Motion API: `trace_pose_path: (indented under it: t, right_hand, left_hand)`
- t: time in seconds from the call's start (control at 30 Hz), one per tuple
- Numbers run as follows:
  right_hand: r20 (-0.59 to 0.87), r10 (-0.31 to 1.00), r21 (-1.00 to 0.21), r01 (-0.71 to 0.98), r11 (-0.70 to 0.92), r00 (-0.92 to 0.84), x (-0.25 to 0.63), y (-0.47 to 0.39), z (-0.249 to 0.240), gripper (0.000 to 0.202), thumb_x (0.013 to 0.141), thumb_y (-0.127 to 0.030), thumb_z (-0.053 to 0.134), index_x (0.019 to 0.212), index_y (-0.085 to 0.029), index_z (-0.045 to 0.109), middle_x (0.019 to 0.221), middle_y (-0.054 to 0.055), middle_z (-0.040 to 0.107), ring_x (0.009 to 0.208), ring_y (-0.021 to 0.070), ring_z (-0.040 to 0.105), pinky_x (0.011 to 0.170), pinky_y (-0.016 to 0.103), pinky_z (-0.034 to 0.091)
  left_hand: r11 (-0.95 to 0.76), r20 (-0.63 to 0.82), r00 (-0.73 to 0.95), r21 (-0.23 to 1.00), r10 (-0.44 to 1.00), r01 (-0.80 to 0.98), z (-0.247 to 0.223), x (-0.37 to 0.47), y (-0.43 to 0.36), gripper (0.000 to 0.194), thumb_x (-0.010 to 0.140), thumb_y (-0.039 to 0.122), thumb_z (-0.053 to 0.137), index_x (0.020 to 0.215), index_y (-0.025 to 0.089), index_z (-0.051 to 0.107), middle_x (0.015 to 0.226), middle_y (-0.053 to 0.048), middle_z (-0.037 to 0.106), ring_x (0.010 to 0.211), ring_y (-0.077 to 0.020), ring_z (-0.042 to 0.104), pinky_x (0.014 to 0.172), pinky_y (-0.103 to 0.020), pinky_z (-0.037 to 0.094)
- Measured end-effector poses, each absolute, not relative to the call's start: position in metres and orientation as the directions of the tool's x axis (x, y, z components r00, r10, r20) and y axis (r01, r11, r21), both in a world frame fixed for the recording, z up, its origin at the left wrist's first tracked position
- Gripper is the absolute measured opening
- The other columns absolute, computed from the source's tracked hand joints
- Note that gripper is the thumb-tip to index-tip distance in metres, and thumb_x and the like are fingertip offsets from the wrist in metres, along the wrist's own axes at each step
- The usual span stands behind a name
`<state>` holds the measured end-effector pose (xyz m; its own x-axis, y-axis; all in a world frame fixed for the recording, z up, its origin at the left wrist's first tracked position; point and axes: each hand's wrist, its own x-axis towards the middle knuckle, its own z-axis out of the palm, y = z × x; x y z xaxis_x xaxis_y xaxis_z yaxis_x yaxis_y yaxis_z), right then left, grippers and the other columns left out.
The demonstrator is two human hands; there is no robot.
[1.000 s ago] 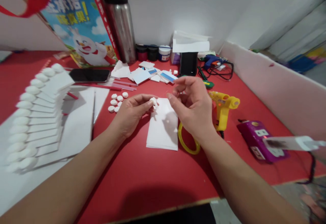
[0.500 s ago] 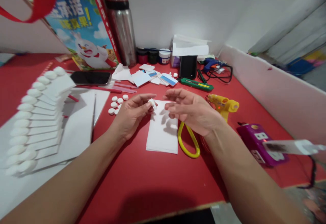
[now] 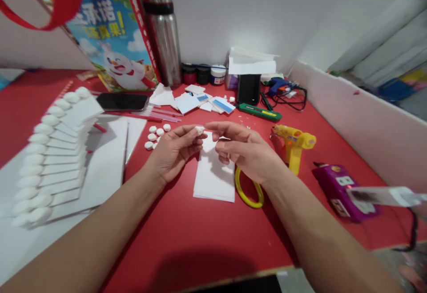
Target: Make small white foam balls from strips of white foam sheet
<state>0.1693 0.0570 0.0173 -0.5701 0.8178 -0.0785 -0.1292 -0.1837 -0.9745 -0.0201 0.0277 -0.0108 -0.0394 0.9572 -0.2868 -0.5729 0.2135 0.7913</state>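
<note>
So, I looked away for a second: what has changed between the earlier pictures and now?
The right hand has moved left, its forefinger now close to the small white piece; whether they touch is unclear. The green cutter, partly covered by that hand at first, now shows. The left hand still pinches the piece. The yellow glue gun stayed put.

A glossy red tabletop [image 3: 187,226] carries a bright yellow glue gun [image 3: 295,142], a green cutter [image 3: 260,112] with a yellow label and a purple box [image 3: 345,190] lettered in white, while a blue, red-edged bag [image 3: 116,44] shows a white cartoon rabbit beneath white and yellow characters.
</note>
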Motion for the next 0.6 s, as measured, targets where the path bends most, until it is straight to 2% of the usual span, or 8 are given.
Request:
trace_pose_path:
  t: [0.07,0.1,0.17,0.23,0.33,0.43,0.53,0.6]
  right_hand:
    - [0.043,0.836,-0.998,0.018,0.062,-0.547,0.167,0.056,0.014,0.040,0.082,-0.020,0.068,0.122,-0.024,0.070,0.102,0.003,0.062,0.067,0.0092,0.052,0.059,0.025,0.046]
    - [0.121,0.832,-0.972,0.104,0.208,-0.541,0.166,0.055,0.013,0.041,0.084,-0.020,0.065,0.125,-0.025,0.069,0.106,0.004,0.062,0.070,0.0103,0.053,0.062,0.026,0.047]
    - [0.256,0.790,-0.845,0.267,0.463,-0.558,0.164,0.053,0.008,0.047,0.088,-0.016,0.057,0.133,-0.026,0.065,0.114,0.007,0.061,0.078,0.0134,0.057,0.069,0.029,0.050]
    - [0.327,0.739,-0.700,0.374,0.608,-0.589,0.162,0.050,0.005,0.053,0.090,-0.014,0.052,0.141,-0.025,0.059,0.120,0.011,0.059,0.087,0.0173,0.060,0.075,0.033,0.052]
    - [0.346,0.705,-0.591,0.439,0.677,-0.620,0.161,0.047,0.002,0.055,0.092,-0.013,0.048,0.146,-0.019,0.054,0.123,0.015,0.060,0.096,0.0213,0.062,0.080,0.037,0.052]
    - [0.367,0.699,-0.560,0.454,0.693,-0.614,0.164,0.047,0.003,0.042,0.093,-0.015,0.048,0.131,-0.017,0.067,0.114,0.014,0.065,0.091,0.0210,0.063,0.078,0.036,0.052]
    - [0.425,0.714,-0.582,0.436,0.687,-0.557,0.169,0.051,0.008,0.031,0.092,-0.016,0.053,0.110,-0.018,0.077,0.103,0.011,0.067,0.083,0.0185,0.063,0.073,0.033,0.050]
    - [0.459,0.773,-0.659,0.415,0.627,-0.439,0.173,0.055,0.012,0.030,0.091,-0.015,0.055,0.112,-0.018,0.076,0.102,0.010,0.067,0.075,0.0157,0.061,0.067,0.032,0.049]
  left_hand:
    - [0.225,-0.303,-0.037,0.777,0.952,-0.588,-0.009,-0.020,0.028,0.020,0.072,0.019,0.086,0.086,0.011,0.073,0.077,-0.004,0.073,0.067,-0.0089,0.067,0.070,-0.020,0.058]
    - [0.232,-0.311,-0.030,0.766,0.950,-0.600,-0.009,-0.020,0.027,0.018,0.073,0.018,0.085,0.085,0.010,0.073,0.077,-0.004,0.072,0.067,-0.0087,0.066,0.069,-0.020,0.058]
    - [0.251,-0.330,-0.008,0.733,0.944,-0.632,-0.009,-0.020,0.027,0.013,0.076,0.015,0.082,0.082,0.010,0.072,0.077,-0.005,0.072,0.066,-0.0083,0.066,0.068,-0.019,0.058]
    - [0.271,-0.346,0.023,0.690,0.938,-0.671,-0.009,-0.020,0.028,0.008,0.078,0.011,0.079,0.081,0.009,0.072,0.076,-0.005,0.071,0.065,-0.0081,0.065,0.067,-0.017,0.058]
    - [0.295,-0.359,0.065,0.638,0.931,-0.711,-0.010,-0.021,0.028,0.005,0.080,0.006,0.073,0.084,0.009,0.073,0.074,-0.004,0.069,0.064,-0.0078,0.065,0.065,-0.016,0.058]
    - [0.301,-0.373,0.066,0.618,0.926,-0.727,-0.010,-0.021,0.027,0.006,0.082,0.004,0.069,0.080,0.008,0.072,0.074,-0.006,0.070,0.062,-0.0075,0.064,0.064,-0.016,0.057]
    - [0.254,-0.350,0.022,0.634,0.937,-0.730,-0.007,-0.022,0.027,0.009,0.081,0.005,0.071,0.073,0.009,0.070,0.075,-0.006,0.071,0.064,-0.0075,0.064,0.065,-0.016,0.057]
    - [0.228,-0.313,0.009,0.672,0.950,-0.704,-0.007,-0.024,0.027,0.007,0.080,0.007,0.074,0.074,0.010,0.070,0.077,-0.006,0.072,0.065,-0.0076,0.064,0.066,-0.017,0.057]
